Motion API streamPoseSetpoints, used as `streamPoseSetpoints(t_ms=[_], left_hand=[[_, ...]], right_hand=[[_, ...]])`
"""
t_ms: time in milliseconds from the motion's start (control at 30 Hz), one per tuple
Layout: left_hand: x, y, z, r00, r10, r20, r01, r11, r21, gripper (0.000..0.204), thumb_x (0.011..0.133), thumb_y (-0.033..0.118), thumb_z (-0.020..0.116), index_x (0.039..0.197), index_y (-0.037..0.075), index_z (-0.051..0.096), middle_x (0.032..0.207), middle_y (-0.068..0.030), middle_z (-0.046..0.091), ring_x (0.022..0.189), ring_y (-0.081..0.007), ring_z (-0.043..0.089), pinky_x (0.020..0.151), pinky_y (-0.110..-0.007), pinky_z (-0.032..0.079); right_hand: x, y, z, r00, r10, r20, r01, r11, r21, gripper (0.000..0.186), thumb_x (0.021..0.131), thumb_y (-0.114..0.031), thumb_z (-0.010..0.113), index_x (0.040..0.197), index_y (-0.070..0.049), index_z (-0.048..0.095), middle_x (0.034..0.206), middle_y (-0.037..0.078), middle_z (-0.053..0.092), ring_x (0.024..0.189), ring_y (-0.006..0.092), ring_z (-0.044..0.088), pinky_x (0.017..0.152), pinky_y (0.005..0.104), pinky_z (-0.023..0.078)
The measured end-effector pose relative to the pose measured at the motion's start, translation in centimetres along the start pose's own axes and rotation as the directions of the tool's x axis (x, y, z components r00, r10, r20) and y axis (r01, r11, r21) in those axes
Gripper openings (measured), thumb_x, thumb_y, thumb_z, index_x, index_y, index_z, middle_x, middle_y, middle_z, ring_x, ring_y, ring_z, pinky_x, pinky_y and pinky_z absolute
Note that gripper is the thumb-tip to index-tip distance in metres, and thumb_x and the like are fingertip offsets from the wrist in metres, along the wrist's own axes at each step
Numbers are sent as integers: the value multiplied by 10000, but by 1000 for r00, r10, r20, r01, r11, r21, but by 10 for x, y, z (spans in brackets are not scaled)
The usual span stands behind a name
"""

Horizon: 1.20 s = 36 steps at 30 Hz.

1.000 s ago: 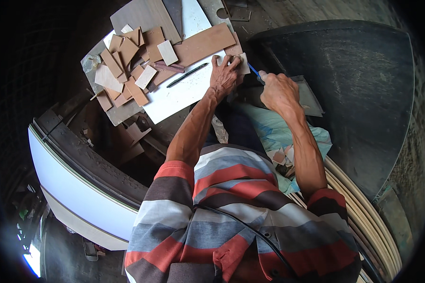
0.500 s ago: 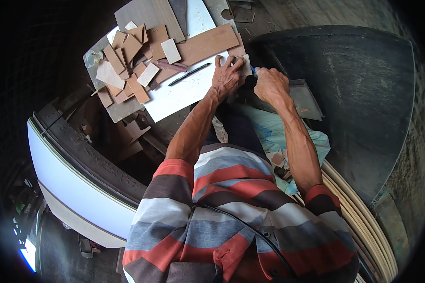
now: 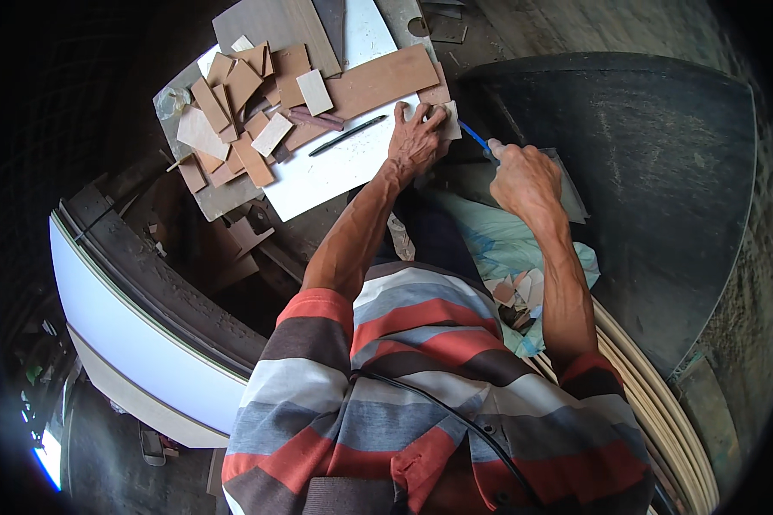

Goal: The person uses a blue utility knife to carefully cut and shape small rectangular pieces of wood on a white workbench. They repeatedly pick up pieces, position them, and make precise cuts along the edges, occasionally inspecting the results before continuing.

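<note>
My left hand (image 3: 415,144) bears down with bent fingers at the right edge of a white board (image 3: 305,190), holding a small pale wooden piece (image 3: 452,122) that juts past that edge. In my right hand (image 3: 528,178), closed in a fist, is a thin blue blade (image 3: 472,134); its far end reaches the pale piece, and the grip end is hidden in my fist. A black pen (image 3: 347,136) lies on the board left of my left hand. Beyond it rests a long brown wooden strip (image 3: 374,81).
Small brown and pale wood offcuts (image 3: 242,81) are heaped on the left of the worktop. A large dark curved panel (image 3: 636,172) stands at the right. Below my right forearm lies a pale green plastic sheet (image 3: 468,225) with scraps. A long white curved panel (image 3: 137,322) is at lower left.
My right hand has drawn back to the right and slightly nearer, exposing more of the blue blade. My left hand keeps its place on the pale piece.
</note>
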<state>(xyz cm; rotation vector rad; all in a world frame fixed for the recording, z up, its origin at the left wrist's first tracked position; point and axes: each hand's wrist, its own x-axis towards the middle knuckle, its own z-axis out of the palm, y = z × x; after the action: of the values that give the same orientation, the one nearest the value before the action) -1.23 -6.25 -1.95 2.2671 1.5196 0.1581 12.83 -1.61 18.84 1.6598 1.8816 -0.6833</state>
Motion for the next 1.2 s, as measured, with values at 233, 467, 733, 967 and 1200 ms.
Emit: streamPoseSetpoints(t_ms=[233, 467, 733, 967, 1200], left_hand=[[1, -5, 5, 994, 12, -109, -12, 1000, -3, 389, 850, 441, 631, 881, 82, 778, 1327, 6, 471, 1265, -228, 397, 1038, -590, 264], [3, 0, 2, 999, 14, -42, -15, 1000, -24, 390, 857, 440, 626, 881, 81, 776, 1328, 9, 471, 1268, -226, 392, 1037, -582, 261], [7, 2, 1, 998, 36, -44, -37, 999, -24, 369, 844, 420, 632, 855, 79, 774, 1330, 1, 475, 1261, -228, 396, 1020, -587, 273], [6, 1, 2, 998, 42, -48, -41, 999, 16, 378, 847, 427, 631, 860, 78, 776, 1343, 4, 469, 1268, -229, 395, 1036, -598, 267], [3, -1, 2, 1000, 1, -22, -1, 1000, -6, 383, 848, 433, 632, 879, 79, 775, 1327, 5, 469, 1264, -230, 397, 1036, -605, 267]], right_hand=[[-2, 0, -3, 998, -61, 2, 61, 998, -13, 309, 805, -70, 588, 1086, -13, 704, 955, 254, 708, 944, 394, 697, 849, 448, 544], [21, -5, 18, 998, -66, 2, 66, 997, -45, 331, 801, -55, 603, 1117, -42, 698, 966, 235, 714, 956, 392, 693, 853, 449, 541], [38, -4, 39, 999, -38, -30, 37, 998, -46, 309, 809, -71, 599, 1101, -44, 695, 955, 250, 707, 950, 406, 690, 855, 461, 539], [24, -2, 27, 1000, -21, -10, 20, 1000, -16, 285, 807, -67, 599, 1075, -26, 690, 966, 246, 709, 950, 402, 693, 840, 461, 545], [-3, 5, 13, 998, -61, -20, 60, 996, -66, 298, 837, -66, 570, 1110, -21, 681, 937, 255, 707, 915, 396, 701, 819, 471, 549]])
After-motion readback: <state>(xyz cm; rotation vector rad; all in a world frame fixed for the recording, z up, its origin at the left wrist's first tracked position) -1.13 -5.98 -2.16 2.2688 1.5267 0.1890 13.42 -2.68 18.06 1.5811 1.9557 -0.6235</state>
